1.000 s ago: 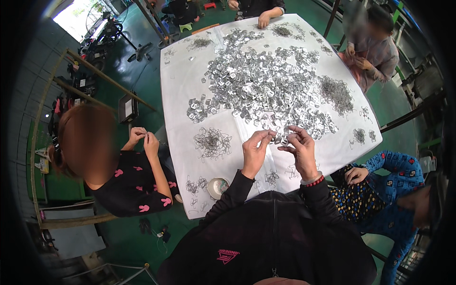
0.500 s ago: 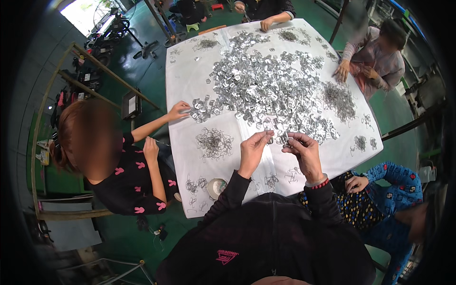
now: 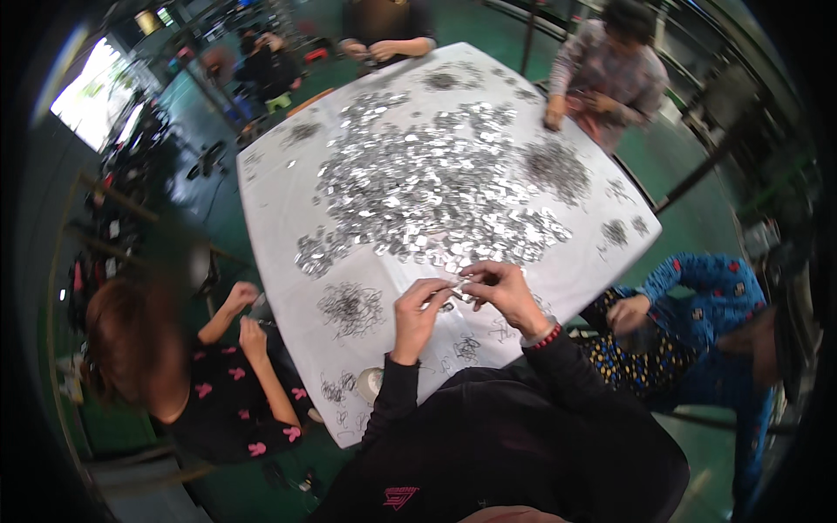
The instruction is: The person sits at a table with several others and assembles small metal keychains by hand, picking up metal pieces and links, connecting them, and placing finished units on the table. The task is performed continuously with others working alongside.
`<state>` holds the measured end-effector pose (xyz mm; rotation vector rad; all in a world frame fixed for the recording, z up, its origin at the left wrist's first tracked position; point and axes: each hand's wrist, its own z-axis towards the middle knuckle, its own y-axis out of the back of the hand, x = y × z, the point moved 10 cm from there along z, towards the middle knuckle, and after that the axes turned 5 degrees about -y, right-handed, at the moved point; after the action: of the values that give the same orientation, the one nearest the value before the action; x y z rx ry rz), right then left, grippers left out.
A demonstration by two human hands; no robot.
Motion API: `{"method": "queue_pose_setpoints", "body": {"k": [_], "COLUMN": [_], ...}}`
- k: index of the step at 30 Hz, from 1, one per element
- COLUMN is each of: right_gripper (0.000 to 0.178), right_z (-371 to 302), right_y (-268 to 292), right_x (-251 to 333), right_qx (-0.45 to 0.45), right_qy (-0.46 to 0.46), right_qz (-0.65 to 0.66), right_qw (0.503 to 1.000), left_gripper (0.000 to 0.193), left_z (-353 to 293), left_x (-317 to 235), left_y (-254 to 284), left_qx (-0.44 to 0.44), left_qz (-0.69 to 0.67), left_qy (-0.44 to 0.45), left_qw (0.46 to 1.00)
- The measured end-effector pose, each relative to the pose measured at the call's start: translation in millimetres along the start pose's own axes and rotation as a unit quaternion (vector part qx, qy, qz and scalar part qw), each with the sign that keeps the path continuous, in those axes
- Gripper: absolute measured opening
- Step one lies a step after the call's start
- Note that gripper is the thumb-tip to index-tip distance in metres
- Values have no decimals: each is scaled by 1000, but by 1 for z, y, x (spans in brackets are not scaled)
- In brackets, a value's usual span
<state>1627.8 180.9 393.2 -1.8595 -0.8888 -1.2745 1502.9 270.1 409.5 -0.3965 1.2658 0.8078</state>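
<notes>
Above the near part of the white-covered table (image 3: 401, 273), my two hands come together at the fingertips around a small silver metal piece (image 3: 459, 283), its exact kind blurred. My left hand (image 3: 417, 319) pinches it from one side. From the other side, my right hand (image 3: 507, 295), with a red beaded bracelet at the wrist, closes thumb and fingers on it. A large heap of flat silver metal pieces (image 3: 418, 187) spreads beyond my fingers. To the left of my left hand lies a tangle of thin bent wire hooks (image 3: 350, 309).
A white bowl (image 3: 371, 383) stands near the table's left front edge. Smaller wire clusters (image 3: 466, 350) lie near me and other wire (image 3: 558, 173) at the right. Co-workers sit round the table: one at left (image 3: 231, 383), one at right in blue patterned sleeves (image 3: 711, 283), others across.
The view has swung, shifting the table leftward. My hands, apart before, now meet at the fingertips. The left co-worker's hand has withdrawn from the heap to their other hand.
</notes>
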Motion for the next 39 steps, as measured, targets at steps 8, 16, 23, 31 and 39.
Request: {"method": "queue_pose_setpoints", "body": {"k": [8,16,23,31,39], "right_gripper": [18,17,17,27,27], "right_z": [-4,-6,-10,-15,-2], "right_y": [12,13,30,50,0], "right_x": [-34,-52,-59,-64,-66], "right_qx": [-15,-1,-74,-70,-14], "right_qy": [-70,-77,-54,-68,-47], "right_qz": [197,164,197,239,83], "right_qw": [978,983,976,966,995], "left_gripper": [7,9,8,11,16], "left_z": [-3,-1,-2,9,10], "left_x": [-16,-12,6,26,46], "left_y": [-8,-12,-15,0,-5], "left_qx": [-17,42,90,12,-11], "left_qz": [97,105,-46,44,1], "left_qy": [-61,-85,-1,-5,78], "left_qw": [993,990,995,999,997]}}
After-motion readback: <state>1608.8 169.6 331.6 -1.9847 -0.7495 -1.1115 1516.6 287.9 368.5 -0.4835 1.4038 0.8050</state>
